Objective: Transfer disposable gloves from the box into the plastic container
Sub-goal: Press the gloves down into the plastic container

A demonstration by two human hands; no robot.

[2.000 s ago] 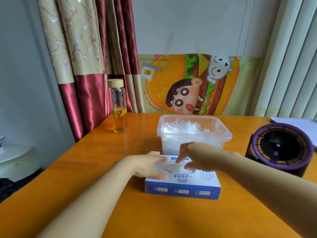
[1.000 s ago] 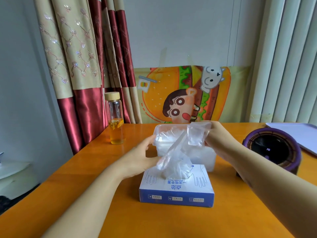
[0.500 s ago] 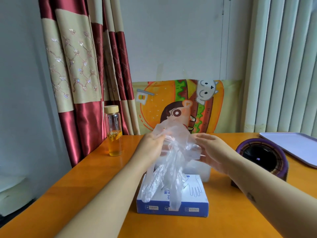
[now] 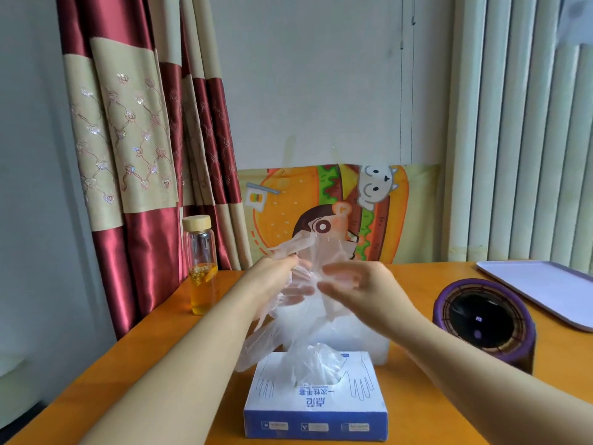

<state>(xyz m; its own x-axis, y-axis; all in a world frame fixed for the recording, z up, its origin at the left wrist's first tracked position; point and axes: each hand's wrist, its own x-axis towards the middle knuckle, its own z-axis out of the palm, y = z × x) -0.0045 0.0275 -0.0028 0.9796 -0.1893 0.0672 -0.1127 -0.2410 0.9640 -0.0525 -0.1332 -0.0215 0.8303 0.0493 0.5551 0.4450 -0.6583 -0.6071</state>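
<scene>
A clear disposable glove (image 4: 322, 256) hangs in the air above the blue and white glove box (image 4: 316, 399) near the table's front. My left hand (image 4: 272, 281) pinches the glove's upper edge. My right hand (image 4: 359, 289) is beside it with straight fingers touching the film. Another glove (image 4: 313, 362) sticks up out of the box's opening. The clear plastic container (image 4: 362, 342) stands just behind the box, largely hidden by the glove and my hands.
A glass bottle (image 4: 200, 268) with yellow liquid stands at the left by the curtain. A purple round device (image 4: 484, 319) sits to the right of the container, and a pale tray (image 4: 545, 290) lies behind it. The orange table (image 4: 128, 380) ends at the left.
My right hand pulled a glove up out of the box, and my left hand left the box to take its top. Both hands now hold it higher, spread in the air.
</scene>
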